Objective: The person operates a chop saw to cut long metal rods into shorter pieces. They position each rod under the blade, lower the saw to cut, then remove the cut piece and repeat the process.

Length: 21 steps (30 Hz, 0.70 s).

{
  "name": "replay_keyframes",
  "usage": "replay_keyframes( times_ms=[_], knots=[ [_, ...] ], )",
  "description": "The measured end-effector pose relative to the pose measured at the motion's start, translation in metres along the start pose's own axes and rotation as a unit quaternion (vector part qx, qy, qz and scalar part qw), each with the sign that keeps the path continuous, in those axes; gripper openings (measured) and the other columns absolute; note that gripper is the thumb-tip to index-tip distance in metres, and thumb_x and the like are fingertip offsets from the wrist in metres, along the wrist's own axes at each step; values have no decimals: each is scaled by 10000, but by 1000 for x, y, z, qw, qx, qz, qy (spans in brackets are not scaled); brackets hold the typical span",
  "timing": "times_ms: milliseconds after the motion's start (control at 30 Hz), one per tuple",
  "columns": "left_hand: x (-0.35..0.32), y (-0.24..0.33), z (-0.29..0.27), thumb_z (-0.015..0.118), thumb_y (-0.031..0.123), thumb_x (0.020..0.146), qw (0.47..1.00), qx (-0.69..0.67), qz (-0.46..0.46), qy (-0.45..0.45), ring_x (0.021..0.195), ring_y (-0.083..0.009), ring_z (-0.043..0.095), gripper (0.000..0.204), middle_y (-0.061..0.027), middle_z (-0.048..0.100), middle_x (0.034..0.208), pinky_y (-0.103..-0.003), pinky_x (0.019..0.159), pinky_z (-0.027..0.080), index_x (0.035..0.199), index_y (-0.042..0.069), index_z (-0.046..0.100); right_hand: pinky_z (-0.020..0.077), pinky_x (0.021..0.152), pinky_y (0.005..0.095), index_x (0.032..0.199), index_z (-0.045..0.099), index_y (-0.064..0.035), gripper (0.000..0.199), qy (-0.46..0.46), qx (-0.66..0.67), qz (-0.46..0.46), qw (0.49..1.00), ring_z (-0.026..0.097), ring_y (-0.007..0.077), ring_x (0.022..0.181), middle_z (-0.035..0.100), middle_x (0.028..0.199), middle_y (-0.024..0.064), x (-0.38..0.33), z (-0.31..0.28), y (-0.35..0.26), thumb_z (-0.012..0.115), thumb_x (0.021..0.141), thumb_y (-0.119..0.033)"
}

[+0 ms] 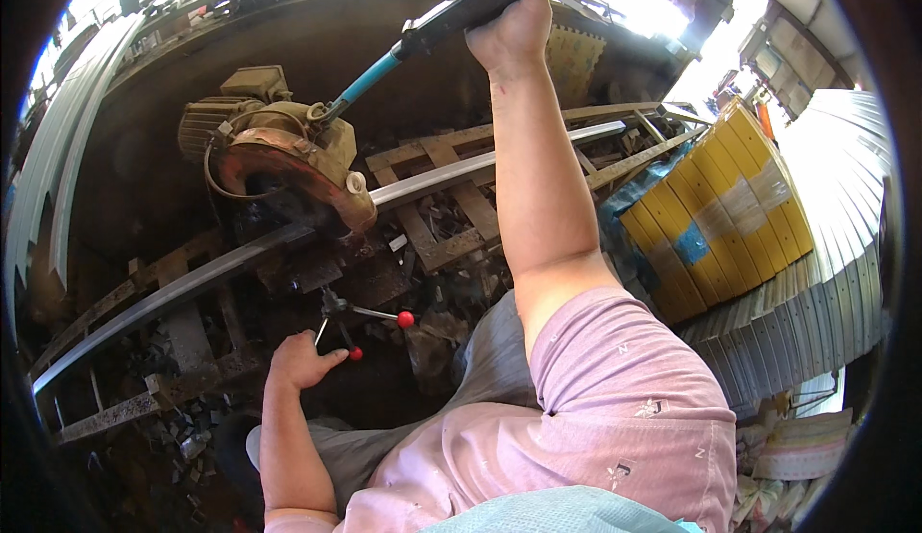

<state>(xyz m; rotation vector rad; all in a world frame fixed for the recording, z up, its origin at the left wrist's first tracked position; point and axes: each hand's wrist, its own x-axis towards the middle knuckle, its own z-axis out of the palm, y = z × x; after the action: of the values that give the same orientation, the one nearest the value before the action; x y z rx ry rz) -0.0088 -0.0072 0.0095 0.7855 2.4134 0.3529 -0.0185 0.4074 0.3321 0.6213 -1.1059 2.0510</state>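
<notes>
My right hand (514, 34) is raised at the top, wrapped round the black grip of a long lever handle (370, 80). The lever's blue shaft runs down to a dusty cut-off saw (288, 163) with a motor (221, 122) and a worn reddish blade guard (274, 154). Under the guard lies a long pale metal bar (211, 269), stretching out to both sides. My left hand (303, 360) is lower down, closed on a spoke of a clamp handle (334, 304) with red ball knobs (405, 320). The thumb lies by the lower knob. The blade's contact with the bar is hidden.
Rough slatted frames (461, 192) support the bar, with metal offcuts (192, 442) scattered below. Yellow slotted pieces (720, 211) are stacked at right, next to silvery corrugated sheets (797, 312). Long metal profiles (82, 139) stand at far left.
</notes>
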Motion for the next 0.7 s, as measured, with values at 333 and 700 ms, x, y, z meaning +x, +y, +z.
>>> replay_keyframes(
  times_ms=[333,700],
  knots=[
    [-3,5,4,820,632,814,999,18,-14,49,1073,-426,733,715,-266,764,1079,-501,951,582,1089,-23,736,549,780,459,990,674,-50,356,31,-13,-19,999,660,306,785,665,797,127,-1,2,4,560,1073,-377],
    [-2,9,7,816,644,815,997,38,-21,61,1052,-407,744,698,-246,773,1052,-499,926,590,1051,-8,737,512,838,490,988,610,-71,322,71,-31,-12,997,611,314,790,636,787,125,0,-3,5,559,1018,-388]
  ],
)
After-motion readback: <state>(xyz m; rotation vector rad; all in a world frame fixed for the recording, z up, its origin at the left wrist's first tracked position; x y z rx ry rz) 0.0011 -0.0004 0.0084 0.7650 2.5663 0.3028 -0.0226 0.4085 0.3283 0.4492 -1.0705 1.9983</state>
